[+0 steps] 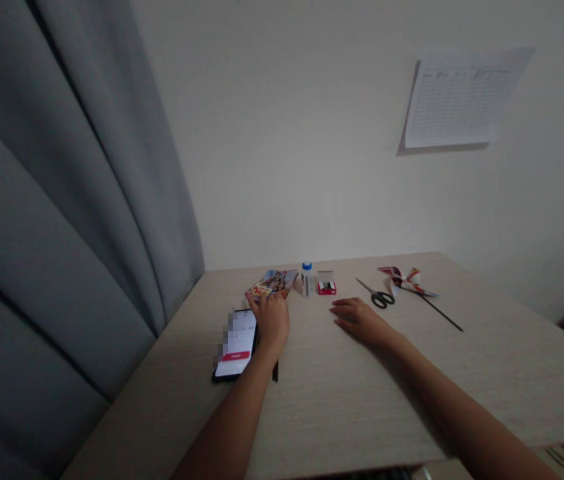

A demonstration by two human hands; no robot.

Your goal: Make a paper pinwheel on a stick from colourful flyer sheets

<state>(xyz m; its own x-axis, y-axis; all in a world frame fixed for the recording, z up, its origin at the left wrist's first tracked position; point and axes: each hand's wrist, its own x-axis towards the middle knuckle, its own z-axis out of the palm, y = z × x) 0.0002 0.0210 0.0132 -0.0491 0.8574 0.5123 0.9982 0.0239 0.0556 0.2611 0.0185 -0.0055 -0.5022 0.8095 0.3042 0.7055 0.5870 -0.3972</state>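
Observation:
My left hand [273,323] is at the near edge of a colourful printed booklet [277,281], its fingers bent and closed on that edge; the thumb is hard to make out. Just left of this hand lies a phone [238,343] with a lit screen, partly pixelated. A thin black stick [275,371] shows from beneath my left wrist. My right hand [359,320] rests on the table, fingers stretched out and holding nothing. Beyond it lie scissors [376,293] with black handles. A paper pinwheel [405,281] on a black stick is farther right.
A glue bottle [307,280] with a blue cap stands beside a small open red box [327,287] near the back of the wooden table [327,400]. A grey curtain [82,200] hangs on the left. A printed sheet [457,103] is fixed to the wall.

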